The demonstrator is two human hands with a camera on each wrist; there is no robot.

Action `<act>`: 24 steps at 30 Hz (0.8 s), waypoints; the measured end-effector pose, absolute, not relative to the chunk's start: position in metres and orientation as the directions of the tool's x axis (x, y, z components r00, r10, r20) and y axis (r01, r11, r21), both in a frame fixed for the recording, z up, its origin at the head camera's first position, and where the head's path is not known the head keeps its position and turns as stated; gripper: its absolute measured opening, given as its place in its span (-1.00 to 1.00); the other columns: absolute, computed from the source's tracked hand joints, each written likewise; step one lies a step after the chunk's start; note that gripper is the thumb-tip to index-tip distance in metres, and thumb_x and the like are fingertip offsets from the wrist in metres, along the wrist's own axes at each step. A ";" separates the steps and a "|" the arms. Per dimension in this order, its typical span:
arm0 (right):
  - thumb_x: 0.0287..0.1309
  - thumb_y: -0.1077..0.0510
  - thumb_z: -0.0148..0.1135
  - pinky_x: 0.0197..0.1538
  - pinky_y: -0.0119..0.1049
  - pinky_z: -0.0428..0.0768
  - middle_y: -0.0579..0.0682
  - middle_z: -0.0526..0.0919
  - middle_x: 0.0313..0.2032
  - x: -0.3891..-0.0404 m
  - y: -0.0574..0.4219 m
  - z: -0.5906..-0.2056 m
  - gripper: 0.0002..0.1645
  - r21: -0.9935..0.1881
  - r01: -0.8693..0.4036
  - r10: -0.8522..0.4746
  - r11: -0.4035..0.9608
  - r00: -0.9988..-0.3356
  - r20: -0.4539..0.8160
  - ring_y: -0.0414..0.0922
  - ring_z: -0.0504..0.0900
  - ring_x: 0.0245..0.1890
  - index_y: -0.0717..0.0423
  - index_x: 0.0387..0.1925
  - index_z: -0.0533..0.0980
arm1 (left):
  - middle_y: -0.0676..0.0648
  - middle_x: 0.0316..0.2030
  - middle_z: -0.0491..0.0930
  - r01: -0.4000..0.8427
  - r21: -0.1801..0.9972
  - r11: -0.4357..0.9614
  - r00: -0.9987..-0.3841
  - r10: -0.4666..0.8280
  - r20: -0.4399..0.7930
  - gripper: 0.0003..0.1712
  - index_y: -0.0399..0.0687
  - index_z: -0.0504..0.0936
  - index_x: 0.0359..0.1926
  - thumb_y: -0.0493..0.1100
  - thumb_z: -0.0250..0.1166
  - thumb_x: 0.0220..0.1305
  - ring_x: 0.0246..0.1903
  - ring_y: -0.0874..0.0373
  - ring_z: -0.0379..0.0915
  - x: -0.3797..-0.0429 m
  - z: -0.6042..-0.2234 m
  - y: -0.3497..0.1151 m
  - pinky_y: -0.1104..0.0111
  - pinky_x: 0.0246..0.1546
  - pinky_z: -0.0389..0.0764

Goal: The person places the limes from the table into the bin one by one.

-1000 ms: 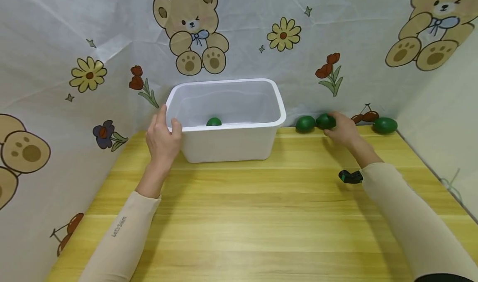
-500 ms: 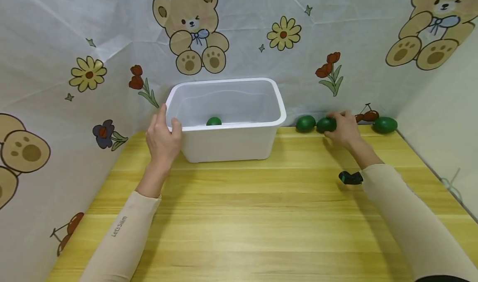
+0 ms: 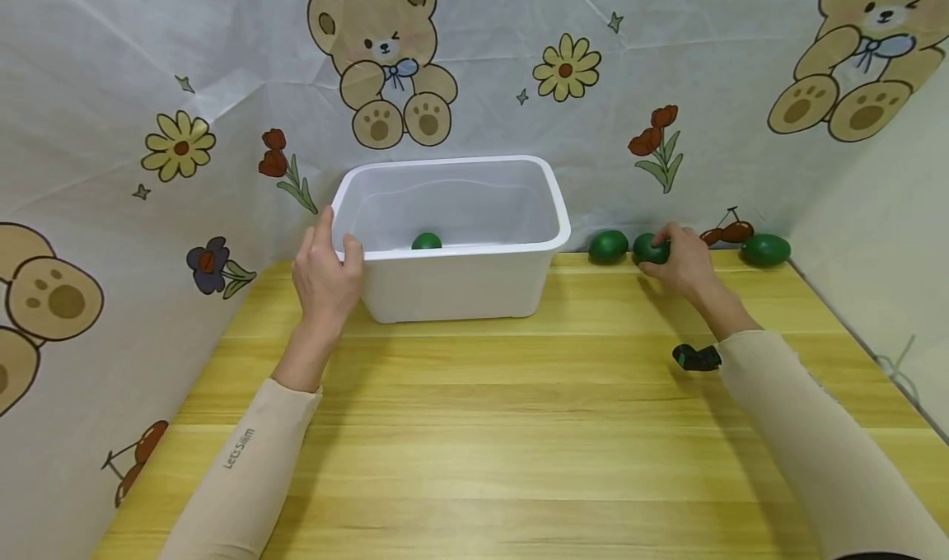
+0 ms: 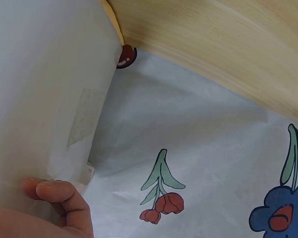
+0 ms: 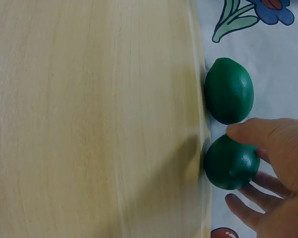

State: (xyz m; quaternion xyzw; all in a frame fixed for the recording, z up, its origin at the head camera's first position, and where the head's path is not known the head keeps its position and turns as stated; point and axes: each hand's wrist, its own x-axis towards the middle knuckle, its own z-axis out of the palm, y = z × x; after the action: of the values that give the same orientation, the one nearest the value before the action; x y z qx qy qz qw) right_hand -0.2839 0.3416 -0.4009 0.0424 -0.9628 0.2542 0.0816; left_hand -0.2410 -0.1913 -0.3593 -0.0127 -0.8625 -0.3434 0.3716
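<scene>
A white plastic bin [image 3: 452, 287] stands against the back cloth, with one green lime [image 3: 426, 241] showing inside. My left hand [image 3: 326, 276] grips the bin's left front corner, thumb at the rim. In the left wrist view its curled fingers [image 4: 57, 191] lie against the bin's wall. To the right, my right hand [image 3: 684, 262] holds a green lime [image 5: 232, 162] between thumb and fingers, low at the table's back edge. A second lime [image 3: 608, 247] lies just left of it, and a third lime [image 3: 765, 249] sits in the far right corner.
The wooden table [image 3: 474, 436] meets a white cloth [image 3: 489, 115] printed with bears and flowers at the back and left. A plain pale wall [image 3: 875, 247] borders the right side. A small black device [image 3: 695, 357] shows at the right wrist.
My right hand and its lime have shifted slightly down and right, widening the gap to the lime on the left. The left hand and bin hold still.
</scene>
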 end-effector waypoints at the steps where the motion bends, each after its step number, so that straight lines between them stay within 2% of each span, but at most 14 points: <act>1: 0.23 0.16 0.44 0.25 0.38 0.36 0.51 0.43 0.09 -0.284 0.341 -0.402 -0.39 -0.491 -0.118 -0.030 0.863 -0.982 0.184 0.44 0.41 0.13 0.42 0.10 0.33 | -0.47 -0.01 0.65 0.277 0.583 0.764 -0.724 -0.233 0.649 -0.23 -0.30 0.46 0.46 0.07 0.00 0.39 -0.11 -0.38 0.62 -0.241 -0.359 -0.191 -0.20 -0.16 0.62; 4: 0.26 0.13 0.43 0.25 0.35 0.37 0.51 0.47 0.08 -0.284 0.339 -0.404 -0.38 -0.511 -0.102 -0.001 0.853 -0.981 0.194 0.43 0.45 0.12 0.45 0.12 0.35 | -0.46 0.00 0.66 0.274 0.583 0.765 -0.726 -0.233 0.647 -0.23 -0.30 0.46 0.46 0.07 0.00 0.39 -0.09 -0.38 0.63 -0.241 -0.359 -0.191 -0.20 -0.15 0.63; 11: 0.32 0.09 0.39 0.29 0.36 0.40 0.58 0.46 0.23 -0.286 0.334 -0.407 -0.22 -0.541 -0.075 0.009 0.838 -0.988 0.152 0.47 0.48 0.22 0.47 0.36 0.31 | -0.46 0.02 0.66 0.271 0.584 0.765 -0.727 -0.235 0.645 -0.23 -0.29 0.47 0.46 0.08 0.00 0.39 -0.08 -0.38 0.63 -0.241 -0.361 -0.191 -0.21 -0.13 0.63; 24: 0.26 0.02 0.37 0.27 0.33 0.43 0.53 0.43 0.20 -0.285 0.323 -0.410 -0.16 -0.626 0.026 0.133 0.779 -0.983 0.125 0.45 0.38 0.23 0.47 0.32 0.23 | -0.46 -0.01 0.66 0.276 0.575 0.770 -0.719 -0.232 0.655 -0.24 -0.29 0.47 0.46 0.08 0.02 0.39 -0.18 -0.38 0.61 -0.239 -0.358 -0.190 -0.19 -0.20 0.61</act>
State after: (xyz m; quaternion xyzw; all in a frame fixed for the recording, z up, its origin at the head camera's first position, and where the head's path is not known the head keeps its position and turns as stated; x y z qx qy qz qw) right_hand -0.2845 0.3227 -0.4104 -0.0421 -0.9397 0.3297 0.0812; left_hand -0.2394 -0.1905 -0.3584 -0.0125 -0.8629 -0.3388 0.3749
